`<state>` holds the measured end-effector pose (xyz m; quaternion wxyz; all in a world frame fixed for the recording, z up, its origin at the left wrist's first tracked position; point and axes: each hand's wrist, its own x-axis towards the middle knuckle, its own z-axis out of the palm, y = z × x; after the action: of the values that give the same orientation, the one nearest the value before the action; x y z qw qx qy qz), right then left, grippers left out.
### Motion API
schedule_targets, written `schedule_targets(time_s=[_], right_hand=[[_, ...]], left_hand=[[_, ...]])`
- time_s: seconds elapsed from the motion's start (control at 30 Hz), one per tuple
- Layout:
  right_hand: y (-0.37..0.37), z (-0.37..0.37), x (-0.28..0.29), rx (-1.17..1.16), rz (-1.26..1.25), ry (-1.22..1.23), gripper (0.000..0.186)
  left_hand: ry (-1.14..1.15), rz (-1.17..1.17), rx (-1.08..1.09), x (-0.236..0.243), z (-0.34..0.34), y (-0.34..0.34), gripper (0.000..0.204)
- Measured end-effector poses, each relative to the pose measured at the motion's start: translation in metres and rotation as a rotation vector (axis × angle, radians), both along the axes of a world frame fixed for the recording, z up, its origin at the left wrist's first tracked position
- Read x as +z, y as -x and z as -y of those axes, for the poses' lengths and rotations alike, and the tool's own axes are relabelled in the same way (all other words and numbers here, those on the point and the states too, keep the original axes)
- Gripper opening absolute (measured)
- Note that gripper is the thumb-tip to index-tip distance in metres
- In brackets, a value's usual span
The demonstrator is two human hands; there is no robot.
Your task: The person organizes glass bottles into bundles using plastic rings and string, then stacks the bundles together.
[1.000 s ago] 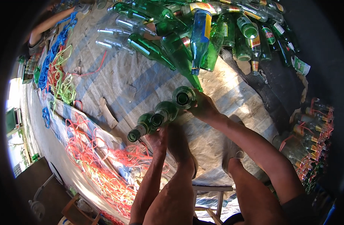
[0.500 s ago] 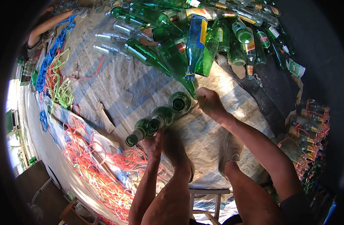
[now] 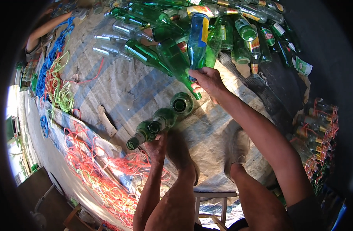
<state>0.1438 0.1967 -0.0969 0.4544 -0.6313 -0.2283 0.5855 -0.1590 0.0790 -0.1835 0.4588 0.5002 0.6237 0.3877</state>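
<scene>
My left hand [image 3: 156,149] is closed around green bottles in a slanting row, their mouths toward me. The lowest green bottle [image 3: 136,140] leans to the left. Beside it are a middle green bottle [image 3: 164,118] and an upper one [image 3: 182,103]; which of them the fingers bear on is partly hidden. My right hand [image 3: 209,82] has its fingers closed about the neck of a bluish glass bottle [image 3: 198,36] with a blue and yellow label. This bottle still lies on the pile, neck toward me. A green bottle's neck [image 3: 192,89] passes just under my right fingers.
A heap of green and clear bottles [image 3: 149,54] spreads across the far side. Red plastic twine [image 3: 95,173] lies tangled at the left, with blue strands [image 3: 55,63] farther off. Bundled bottles [image 3: 318,131] stand at the right. Another person's arm [image 3: 49,29] reaches in at the far left.
My right hand has moved up and slightly left, from beside the green bottle's mouth to the bluish bottle's neck. My left hand keeps its hold with little movement.
</scene>
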Motion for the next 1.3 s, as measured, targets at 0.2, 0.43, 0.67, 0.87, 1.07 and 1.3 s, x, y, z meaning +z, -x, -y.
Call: schedule_targets(time_s=[0.2,0.43,0.67,0.87,1.07,1.3], right_hand=[[0.0,-0.001,0.006,-0.035,-0.019,0.002,0.039],[-0.016,0.005,0.02,0.031,-0.106,-0.039,0.04],[-0.032,0.023,0.034,-0.066,-0.32,-0.158,0.031],[-0.047,0.076,0.068,-0.062,-0.158,-0.074,0.033],[-0.049,0.147,0.113,-0.097,-0.056,0.064,0.031],[-0.051,0.22,0.128,-0.044,-0.06,0.183,0.029]], left_hand=[[-0.015,-0.03,-0.02,0.005,-0.002,0.0,0.036],[-0.01,-0.104,-0.03,0.001,-0.001,0.001,0.038],[0.013,-0.007,-0.016,0.011,-0.002,0.001,0.035],[0.105,-0.118,-0.109,0.014,-0.006,-0.003,0.038],[0.043,-0.178,-0.095,0.016,-0.007,0.001,0.033],[-0.008,-0.163,-0.076,0.003,-0.006,0.005,0.027]])
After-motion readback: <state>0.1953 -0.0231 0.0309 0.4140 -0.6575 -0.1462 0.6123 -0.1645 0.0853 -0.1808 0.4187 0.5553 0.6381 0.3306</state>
